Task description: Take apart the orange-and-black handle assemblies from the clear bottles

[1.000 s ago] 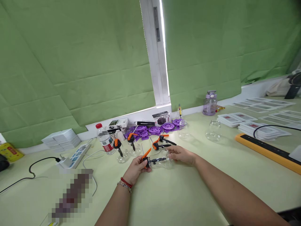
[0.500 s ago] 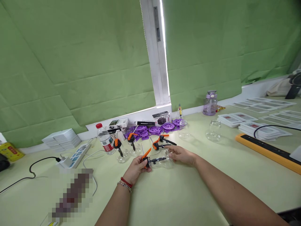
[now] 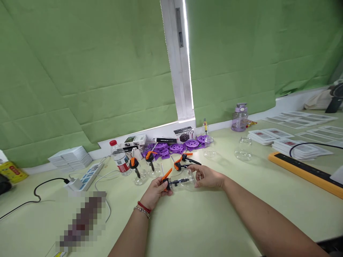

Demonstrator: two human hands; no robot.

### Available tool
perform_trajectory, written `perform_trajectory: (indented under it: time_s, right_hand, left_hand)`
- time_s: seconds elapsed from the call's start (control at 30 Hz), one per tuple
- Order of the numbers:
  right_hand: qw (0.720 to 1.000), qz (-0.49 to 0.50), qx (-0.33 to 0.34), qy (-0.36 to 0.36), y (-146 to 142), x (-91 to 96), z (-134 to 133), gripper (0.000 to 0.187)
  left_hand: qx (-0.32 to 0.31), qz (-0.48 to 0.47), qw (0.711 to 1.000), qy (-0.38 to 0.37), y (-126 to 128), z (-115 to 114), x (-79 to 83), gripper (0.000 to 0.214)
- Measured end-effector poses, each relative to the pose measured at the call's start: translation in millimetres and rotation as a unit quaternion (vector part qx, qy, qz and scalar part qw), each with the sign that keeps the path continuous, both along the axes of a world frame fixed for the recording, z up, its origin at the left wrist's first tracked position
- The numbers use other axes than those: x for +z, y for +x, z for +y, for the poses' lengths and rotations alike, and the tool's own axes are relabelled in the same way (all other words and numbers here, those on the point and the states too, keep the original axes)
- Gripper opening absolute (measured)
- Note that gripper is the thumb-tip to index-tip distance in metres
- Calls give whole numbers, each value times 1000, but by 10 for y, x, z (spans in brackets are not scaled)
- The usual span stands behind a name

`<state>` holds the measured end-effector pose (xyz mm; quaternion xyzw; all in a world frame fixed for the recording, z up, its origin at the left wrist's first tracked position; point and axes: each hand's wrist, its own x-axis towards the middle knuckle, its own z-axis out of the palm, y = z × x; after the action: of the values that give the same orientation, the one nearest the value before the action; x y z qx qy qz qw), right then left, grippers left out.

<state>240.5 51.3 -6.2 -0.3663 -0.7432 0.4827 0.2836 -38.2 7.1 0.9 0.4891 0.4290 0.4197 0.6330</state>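
Observation:
My left hand (image 3: 156,192) is closed on an orange and black spring clamp (image 3: 168,179), whose black jaws reach into a clear glass jar (image 3: 184,182) lying on its side on the table. My right hand (image 3: 207,177) grips the jar's far end with curled fingers. A red string and a metal bangle circle my left wrist. Just beyond the jar lie two more orange clamps (image 3: 183,162), and two clamps (image 3: 134,166) stand on small clear jars further left.
A water bottle (image 3: 118,157), purple plastic wheels (image 3: 175,147), small boxes and a power strip (image 3: 89,174) with cables sit at the back. An upright clear jar (image 3: 243,147), a purple jug (image 3: 239,117), stacked cards (image 3: 294,146) and an orange bar (image 3: 305,172) lie to the right.
My right hand has shifted slightly on the jar's end, fingers curling tighter. The left hand and the clamp stay where they were.

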Motion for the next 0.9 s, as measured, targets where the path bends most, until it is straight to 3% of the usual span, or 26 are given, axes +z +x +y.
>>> perform_trajectory:
  time_s: [0.33, 0.53, 0.67, 0.9]
  right_hand:
    - [999, 12, -2, 37, 10, -105, 84, 65]
    - [998, 59, 6, -31, -15, -51, 24, 69]
    - [994, 85, 17, -67, -16, 10, -17, 58]
    - [993, 77, 8, -85, -31, 13, -11, 56]
  left_hand:
    - [-2, 5, 1000, 1, 13, -12, 30, 41]
    - [-9, 7, 1000, 9, 1, -6, 4, 40]
    - [-5, 5, 1000, 12, -7, -3, -7, 40]
    - [-6, 5, 1000, 8, -13, 10, -20, 41]
